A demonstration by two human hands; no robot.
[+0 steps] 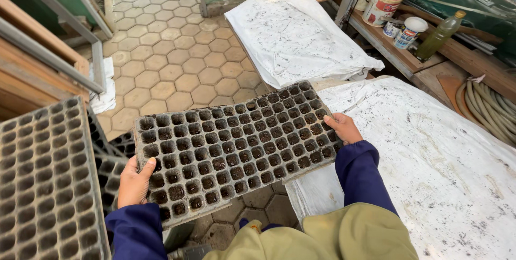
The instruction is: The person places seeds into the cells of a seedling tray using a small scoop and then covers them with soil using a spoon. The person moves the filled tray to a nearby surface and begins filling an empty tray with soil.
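Note:
A black plastic seedling tray [236, 147] with many small square cells is held level in front of me, over the paved floor. My left hand [134, 182] grips its near left edge, thumb on top. My right hand [344, 128] grips its right edge, close to the table. Some cells hold bits of dark soil. Both arms wear dark blue sleeves.
A stack of similar cell trays [45, 185] stands at the left. A white sheet [430, 152] dusted with soil covers the table at the right. A second white sheet [295, 34] lies farther back. A shelf holds a red-lidded can [382, 3], a small tub [410, 30] and a bottle [439, 35]. Coiled hose [489, 104] lies at the right.

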